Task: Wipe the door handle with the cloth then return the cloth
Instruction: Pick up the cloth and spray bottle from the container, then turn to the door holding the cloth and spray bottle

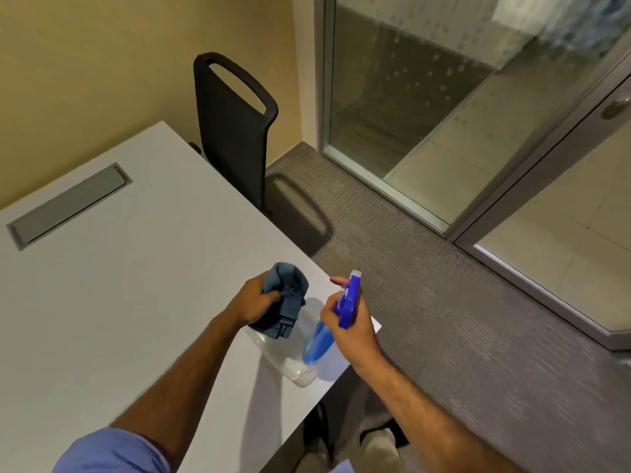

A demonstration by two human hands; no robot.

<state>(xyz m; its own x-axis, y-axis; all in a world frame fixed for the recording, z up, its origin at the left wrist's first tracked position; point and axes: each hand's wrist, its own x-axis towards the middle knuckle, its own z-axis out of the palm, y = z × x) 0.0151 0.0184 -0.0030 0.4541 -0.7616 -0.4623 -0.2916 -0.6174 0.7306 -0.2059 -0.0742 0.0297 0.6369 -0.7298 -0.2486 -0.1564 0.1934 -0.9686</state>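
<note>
My left hand (254, 302) grips a bunched blue cloth (286, 298) just above the near right corner of the white table (119, 285). My right hand (348, 322) holds a spray bottle (319, 339) by its blue trigger head, the clear body tilted down onto the table's corner. The nozzle points away from me, toward the floor and door. The door handle (614, 107) is a round metal fitting on the glass door's frame at the far right edge, well away from both hands.
A black chair (235, 131) stands at the table's far side against the yellow wall. A grey cable hatch (68, 206) is set in the tabletop. Glass panels in metal frames (426, 206) run along the right, with grey carpet (461, 319) between them and the table.
</note>
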